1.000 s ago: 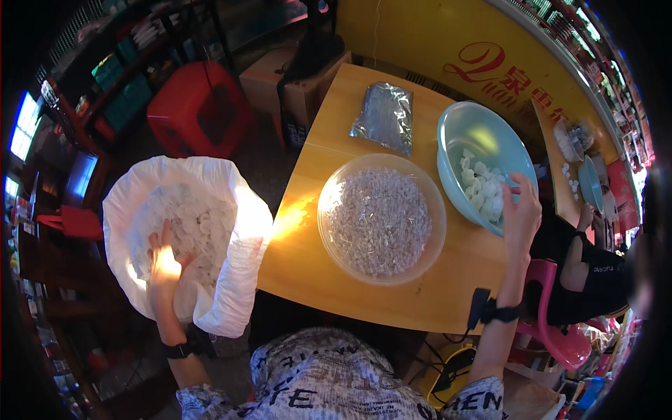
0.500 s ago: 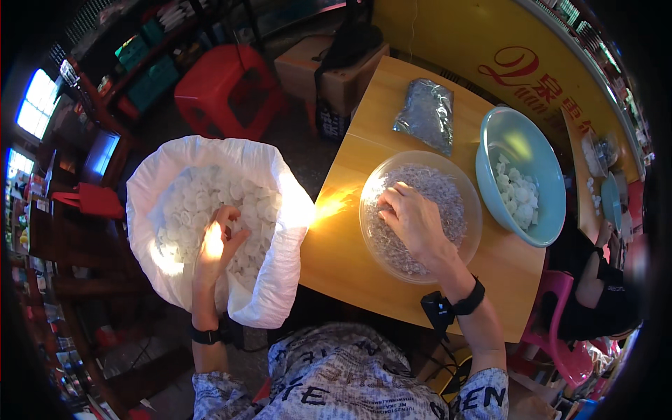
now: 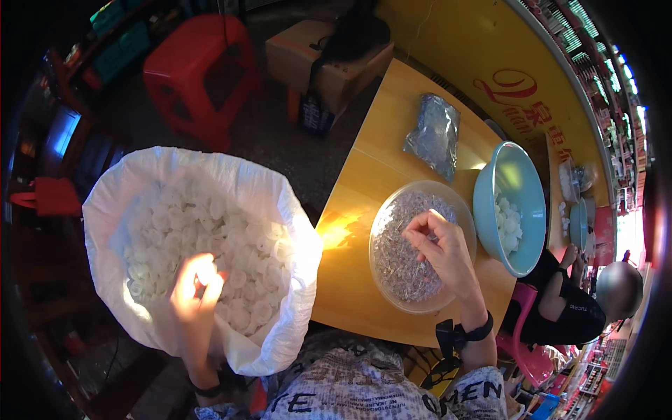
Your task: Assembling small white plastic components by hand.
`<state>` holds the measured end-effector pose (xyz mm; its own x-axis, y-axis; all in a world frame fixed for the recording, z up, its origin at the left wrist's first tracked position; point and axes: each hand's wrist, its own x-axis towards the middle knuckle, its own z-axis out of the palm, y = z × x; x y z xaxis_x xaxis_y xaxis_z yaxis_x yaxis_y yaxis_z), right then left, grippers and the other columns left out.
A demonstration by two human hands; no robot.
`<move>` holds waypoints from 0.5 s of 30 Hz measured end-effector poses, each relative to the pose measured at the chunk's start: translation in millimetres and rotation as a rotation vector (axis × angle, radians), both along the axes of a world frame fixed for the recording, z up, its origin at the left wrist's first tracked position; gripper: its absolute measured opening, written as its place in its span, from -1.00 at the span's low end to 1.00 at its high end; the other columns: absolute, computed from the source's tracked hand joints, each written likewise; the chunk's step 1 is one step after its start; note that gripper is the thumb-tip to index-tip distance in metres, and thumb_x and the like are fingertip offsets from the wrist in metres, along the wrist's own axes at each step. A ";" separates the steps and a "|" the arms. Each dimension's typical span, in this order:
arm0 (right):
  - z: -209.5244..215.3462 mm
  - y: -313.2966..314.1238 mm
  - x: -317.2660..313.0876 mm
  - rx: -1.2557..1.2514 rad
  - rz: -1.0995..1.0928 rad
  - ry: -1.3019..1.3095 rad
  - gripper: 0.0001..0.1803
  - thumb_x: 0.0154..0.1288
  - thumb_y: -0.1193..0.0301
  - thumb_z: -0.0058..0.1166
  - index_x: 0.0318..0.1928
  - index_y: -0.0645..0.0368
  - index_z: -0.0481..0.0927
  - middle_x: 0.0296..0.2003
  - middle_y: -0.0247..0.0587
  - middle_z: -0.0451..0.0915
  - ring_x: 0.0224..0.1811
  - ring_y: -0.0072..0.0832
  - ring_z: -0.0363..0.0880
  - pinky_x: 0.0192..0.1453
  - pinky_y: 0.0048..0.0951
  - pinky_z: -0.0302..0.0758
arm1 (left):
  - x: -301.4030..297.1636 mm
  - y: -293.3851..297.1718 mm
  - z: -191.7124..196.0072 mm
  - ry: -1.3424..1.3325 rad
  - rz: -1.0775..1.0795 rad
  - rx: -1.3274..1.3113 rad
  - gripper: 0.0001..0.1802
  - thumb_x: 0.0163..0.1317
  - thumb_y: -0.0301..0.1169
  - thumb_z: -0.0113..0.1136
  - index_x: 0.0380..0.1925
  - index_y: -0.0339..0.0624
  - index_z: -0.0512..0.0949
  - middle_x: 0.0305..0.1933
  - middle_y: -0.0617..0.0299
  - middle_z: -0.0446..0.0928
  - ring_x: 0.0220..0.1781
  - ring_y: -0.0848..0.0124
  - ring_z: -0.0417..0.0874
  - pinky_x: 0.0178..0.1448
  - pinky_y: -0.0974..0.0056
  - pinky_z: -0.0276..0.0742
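My left hand point(image 3: 194, 290) is over a white sack point(image 3: 105, 280) of small, round, translucent white plastic caps point(image 3: 245, 266). Its fingers pinch one bright white cap point(image 3: 204, 273) in strong sunlight. Above a round clear plastic tub point(image 3: 413, 306) on the table, my right hand point(image 3: 448, 252) has thumb and fingertips pressed together. Whatever they hold is too small to make out. Tiny clear, shiny pieces point(image 3: 402, 259) fill the tub.
A light blue basin point(image 3: 542, 210) with white plastic parts point(image 3: 509, 227) stands right of the tub. Behind lies a sealed bag point(image 3: 434, 136) on the wooden table point(image 3: 357, 280). A red stool point(image 3: 196, 63) and carton point(image 3: 294, 59) stand beyond. Another person point(image 3: 570, 308) sits at right.
My left hand has gone from spread fingers among the caps to a pinch on one, nearer me. My right hand has risen from the clear pieces. The whole view has shifted.
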<state>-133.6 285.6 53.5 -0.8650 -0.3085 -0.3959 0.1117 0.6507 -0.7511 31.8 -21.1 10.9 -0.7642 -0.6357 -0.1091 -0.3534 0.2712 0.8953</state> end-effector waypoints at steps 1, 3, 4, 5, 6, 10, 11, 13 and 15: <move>-1.7 0.0 -1.7 0.004 0.003 0.007 -0.90 0.25 0.48 0.08 -0.36 0.24 0.46 -0.29 -0.24 0.58 -0.37 -0.57 0.56 -0.34 -0.54 0.51 | 4.6 4.3 3.9 0.122 -0.006 -0.076 -0.77 0.04 -0.58 0.27 -0.25 -0.28 0.53 -0.28 0.21 0.58 -0.44 0.48 0.51 -0.30 0.41 0.47; -8.5 8.1 -1.5 -0.405 -0.118 -0.204 -0.89 0.32 0.44 0.04 -0.30 0.23 0.46 -0.26 -0.22 0.59 -0.33 -0.64 0.55 -0.31 -0.59 0.54 | 20.8 15.3 35.9 0.173 -0.106 -0.064 -0.75 0.04 -0.60 0.27 -0.23 -0.28 0.54 -0.21 0.16 0.58 -0.41 0.47 0.54 -0.29 0.43 0.49; -9.2 7.1 -1.3 -0.407 -0.095 -0.212 -0.89 0.32 0.44 0.04 -0.30 0.23 0.46 -0.26 -0.22 0.59 -0.33 -0.64 0.55 -0.31 -0.59 0.54 | 31.3 21.3 55.2 0.215 -0.194 -0.068 -0.72 0.03 -0.63 0.26 -0.20 -0.28 0.54 -0.14 0.10 0.58 -0.39 0.45 0.57 -0.28 0.45 0.51; -11.2 6.7 -0.1 -0.489 -0.138 -0.258 -0.89 0.32 0.43 0.04 -0.28 0.21 0.47 -0.25 -0.21 0.59 -0.34 -0.64 0.55 -0.30 -0.60 0.55 | 31.3 37.1 65.9 0.432 -0.256 0.109 -0.72 0.02 -0.64 0.27 -0.21 -0.28 0.55 -0.11 0.00 0.56 -0.36 0.41 0.60 -0.29 0.45 0.53; -12.2 8.7 2.2 -0.571 -0.185 -0.308 -0.89 0.33 0.42 0.04 -0.25 0.20 0.47 -0.25 -0.19 0.60 -0.35 -0.63 0.56 -0.28 -0.60 0.56 | 32.0 43.0 69.8 0.429 -0.244 0.108 -0.72 0.02 -0.64 0.27 -0.21 -0.28 0.55 -0.11 0.00 0.56 -0.36 0.41 0.60 -0.29 0.45 0.53; -15.7 24.8 10.1 -0.607 -0.194 -0.329 -0.88 0.32 0.40 0.05 -0.22 0.19 0.50 -0.27 -0.20 0.60 -0.35 -0.64 0.56 -0.27 -0.61 0.57 | 14.4 85.8 73.5 0.449 -0.814 0.293 -0.81 0.12 -0.55 0.26 -0.24 -0.27 0.56 -0.19 0.00 0.57 -0.32 0.38 0.63 -0.25 0.44 0.55; -19.3 29.5 12.5 -0.604 -0.163 -0.317 -0.87 0.32 0.40 0.06 -0.20 0.19 0.50 -0.28 -0.21 0.61 -0.35 -0.64 0.57 -0.26 -0.61 0.57 | 7.5 98.8 69.4 0.448 -0.815 0.288 -0.81 0.12 -0.55 0.26 -0.24 -0.27 0.56 -0.19 0.00 0.57 -0.32 0.38 0.63 -0.25 0.44 0.55; -22.0 36.2 17.8 -0.610 -0.138 -0.308 -0.86 0.32 0.41 0.06 -0.18 0.19 0.50 -0.29 -0.21 0.61 -0.35 -0.64 0.57 -0.25 -0.62 0.57 | -8.4 121.2 50.9 0.388 -0.893 0.325 -0.83 0.21 -0.51 0.19 -0.19 -0.27 0.55 -0.24 0.09 0.57 -0.33 0.47 0.61 -0.23 0.46 0.53; -22.2 42.7 25.2 -0.611 -0.169 -0.280 -0.84 0.31 0.44 0.07 -0.13 0.21 0.49 -0.31 -0.20 0.61 -0.36 -0.63 0.58 -0.26 -0.61 0.58 | -18.3 140.7 34.1 0.255 -0.805 0.629 -0.85 0.24 -0.48 0.16 -0.20 -0.27 0.53 -0.30 0.17 0.56 -0.36 0.53 0.58 -0.25 0.48 0.50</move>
